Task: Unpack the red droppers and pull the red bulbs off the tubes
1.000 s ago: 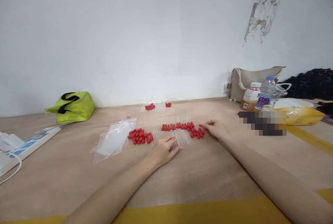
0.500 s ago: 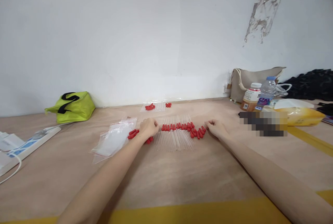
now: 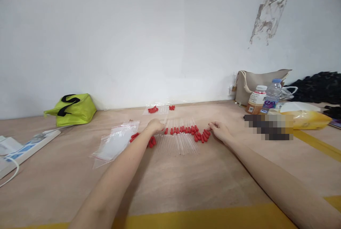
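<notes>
Clear, thin dropper tubes (image 3: 177,144) lie side by side in a fan, with more tubes stretching behind the row of red rubber bulbs (image 3: 183,129). At the left end of that row, my left hand (image 3: 155,126) is closed in a pinch on what looks like a red-bulbed dropper, mostly hidden by the fingers. My right hand (image 3: 218,131) has thumb and fingertips together beside a loose heap of red bulbs (image 3: 204,136); anything in its fingers is too small to make out. More red bulbs (image 3: 151,142) lie partly behind my left forearm.
Clear zip bags (image 3: 117,142) lie left of the tubes. Near the wall is another bag (image 3: 157,109) with red bulbs and tubes. A green bag (image 3: 76,110) and a power strip (image 3: 29,151) are left; bottles (image 3: 257,100) and a yellow tissue pack (image 3: 306,117) are right.
My left hand has shifted slightly right and away from me, to the end of the bulb row. A gap has appeared between bulbs there. My right hand is almost unmoved.
</notes>
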Demonstrator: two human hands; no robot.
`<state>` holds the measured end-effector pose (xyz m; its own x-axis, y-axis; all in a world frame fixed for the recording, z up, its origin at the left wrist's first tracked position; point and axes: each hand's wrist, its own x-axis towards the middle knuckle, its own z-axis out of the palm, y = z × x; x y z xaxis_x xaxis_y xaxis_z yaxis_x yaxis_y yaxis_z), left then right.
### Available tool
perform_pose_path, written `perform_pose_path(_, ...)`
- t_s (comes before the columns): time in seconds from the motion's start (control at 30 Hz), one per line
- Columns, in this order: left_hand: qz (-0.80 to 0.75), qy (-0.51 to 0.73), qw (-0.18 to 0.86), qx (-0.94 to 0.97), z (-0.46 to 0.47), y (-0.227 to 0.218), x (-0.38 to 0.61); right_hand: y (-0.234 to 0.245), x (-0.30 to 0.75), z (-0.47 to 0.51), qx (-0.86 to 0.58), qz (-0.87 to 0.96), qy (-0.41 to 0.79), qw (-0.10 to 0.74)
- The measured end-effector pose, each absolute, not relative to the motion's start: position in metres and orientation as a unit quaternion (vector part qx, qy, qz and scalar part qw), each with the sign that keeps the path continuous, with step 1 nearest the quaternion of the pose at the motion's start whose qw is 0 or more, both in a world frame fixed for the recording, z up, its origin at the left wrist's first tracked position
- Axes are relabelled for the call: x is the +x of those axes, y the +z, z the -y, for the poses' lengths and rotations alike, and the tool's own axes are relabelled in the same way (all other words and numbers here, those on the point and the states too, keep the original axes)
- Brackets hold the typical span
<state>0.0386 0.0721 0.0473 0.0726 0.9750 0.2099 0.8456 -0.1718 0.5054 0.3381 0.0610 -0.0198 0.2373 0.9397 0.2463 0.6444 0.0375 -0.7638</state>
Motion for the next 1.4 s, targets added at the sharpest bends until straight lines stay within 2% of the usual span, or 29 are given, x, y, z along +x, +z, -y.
perform_pose_path(0.17,-0.621,0.282,0.023,0.731,-0.025,0.057,0.023,-0.01,0.327,-0.043,-0.659,0.592,0.09,0.455)
perform_pose_path(0.3,-0.54,0.283,-0.041,0.792,0.022,0.044,0.003,0.007,0.307,-0.016,-0.513,0.66,-0.079,0.543)
perform_pose_path(0.37,-0.498,0.276,-0.082,0.818,0.036,0.033,-0.006,0.017,0.291,0.0,-0.426,0.712,-0.123,0.545)
perform_pose_path(0.43,-0.466,0.287,-0.127,0.827,0.042,0.022,-0.011,0.025,0.273,0.015,-0.361,0.767,-0.152,0.508)
perform_pose_path(0.5,-0.431,0.309,-0.167,0.831,0.044,0.013,-0.011,0.027,0.256,0.028,-0.303,0.839,-0.162,0.422)
perform_pose_path(0.57,-0.394,0.33,-0.19,0.836,0.046,0.006,-0.008,0.023,0.241,0.037,-0.291,0.86,-0.173,0.381)
perform_pose_path(0.9,-0.334,0.374,-0.157,0.851,0.057,-0.005,0.008,-0.01,0.227,0.038,-0.297,0.853,-0.156,0.399)
perform_pose_path(1.2,-0.278,0.299,-0.238,0.881,0.065,0.004,0.006,-0.007,0.232,0.045,-0.241,0.867,-0.169,0.403)
perform_pose_path(1.4,-0.255,0.302,-0.253,0.883,0.067,0.012,0.001,-0.006,0.239,0.045,-0.241,0.867,-0.153,0.409)
